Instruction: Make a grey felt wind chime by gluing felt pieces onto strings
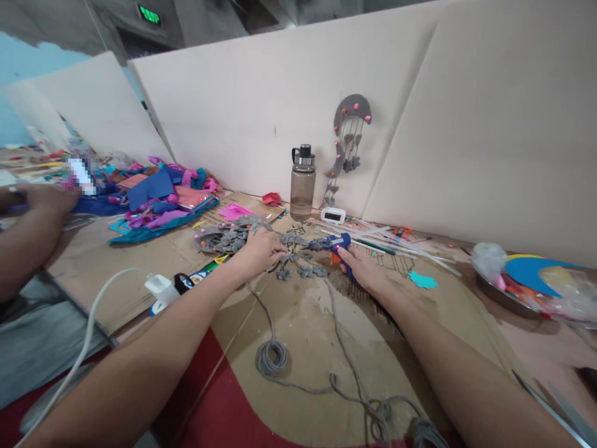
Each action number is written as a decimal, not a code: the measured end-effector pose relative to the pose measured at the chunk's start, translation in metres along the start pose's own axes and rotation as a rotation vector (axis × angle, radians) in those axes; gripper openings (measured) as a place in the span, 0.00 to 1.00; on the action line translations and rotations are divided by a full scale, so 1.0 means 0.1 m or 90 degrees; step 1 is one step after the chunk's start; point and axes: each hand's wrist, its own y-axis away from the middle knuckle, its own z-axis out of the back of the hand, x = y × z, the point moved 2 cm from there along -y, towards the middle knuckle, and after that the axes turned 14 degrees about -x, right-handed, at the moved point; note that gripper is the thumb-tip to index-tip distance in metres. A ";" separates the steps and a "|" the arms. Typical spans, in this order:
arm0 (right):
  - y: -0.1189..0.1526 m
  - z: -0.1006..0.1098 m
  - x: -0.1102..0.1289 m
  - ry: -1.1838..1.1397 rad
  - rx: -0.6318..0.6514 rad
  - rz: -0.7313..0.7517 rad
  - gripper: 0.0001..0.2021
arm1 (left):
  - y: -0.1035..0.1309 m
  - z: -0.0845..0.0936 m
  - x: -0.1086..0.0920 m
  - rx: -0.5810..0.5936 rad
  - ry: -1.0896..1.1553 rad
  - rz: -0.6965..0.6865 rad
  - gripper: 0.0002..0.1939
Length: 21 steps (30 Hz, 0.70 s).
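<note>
My right hand (358,264) is wrapped round the handle of a blue glue gun (336,241), whose nozzle points left toward small grey felt pieces (305,272). Just left of the nozzle, my left hand (262,250) has its fingers curled and pinched together; what lies between them is hidden. Behind and beside that hand is a heap of grey felt shapes with orange and pink dots (219,236). From the work, grey cord (271,358) trails toward me over the cardboard and ends in loose coils.
A water bottle (303,186) and a small white clock (333,215) stand at the back. White sticks (396,239) lie right. A bowl (508,292) of craft pieces sits far right. Coloured felt (163,193) and another person's arm (37,224) are left. A white plug (161,289) with cable is nearby.
</note>
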 end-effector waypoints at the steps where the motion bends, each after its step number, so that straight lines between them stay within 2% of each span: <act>1: 0.01 -0.01 0.02 0.010 0.004 -0.001 0.20 | 0.01 -0.02 -0.01 0.013 -0.002 -0.015 0.14; 7: 0.04 -0.09 0.10 0.030 0.026 -0.010 0.19 | 0.08 -0.08 -0.14 0.085 -0.041 -0.099 0.17; 21: 0.04 -0.15 0.19 0.167 0.023 0.017 0.19 | 0.10 -0.16 -0.09 0.121 -0.090 -0.084 0.18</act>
